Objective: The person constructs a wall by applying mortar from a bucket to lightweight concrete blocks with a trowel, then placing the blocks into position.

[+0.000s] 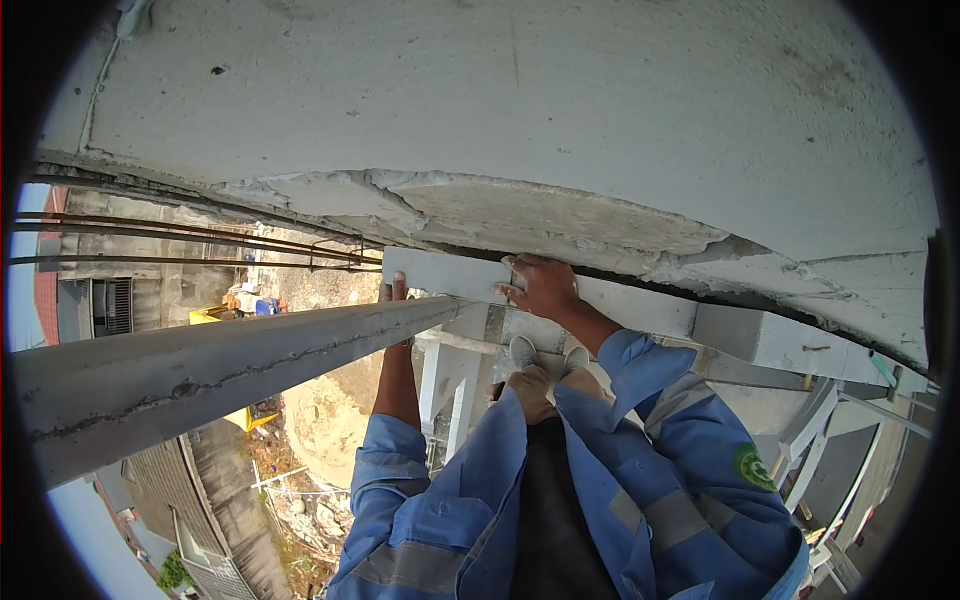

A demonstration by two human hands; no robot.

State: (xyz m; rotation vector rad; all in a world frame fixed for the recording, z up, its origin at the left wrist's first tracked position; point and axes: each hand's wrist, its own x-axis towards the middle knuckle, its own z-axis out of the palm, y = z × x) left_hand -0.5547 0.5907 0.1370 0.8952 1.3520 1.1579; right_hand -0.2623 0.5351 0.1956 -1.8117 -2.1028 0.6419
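A pale grey block point(445, 273) lies lengthwise along the foot of the large grey wall point(560, 90). At the block's left end is my left hand point(397, 292), its fingers upright against the end and side, partly hidden by the grey beam. My right hand point(543, 286) grips the block's right end, with the fingers bent over its top edge. More pale blocks point(640, 306) continue in a row to the right of my right hand. A dark gap runs between the row and the wall.
A long grey beam point(230, 365) crosses from the left to near my left hand. Steel bars point(190, 240) stick out at the upper left. My shoes point(524, 351) stand on a high ledge. Far below are rubble and a person in a white hat point(248, 289).
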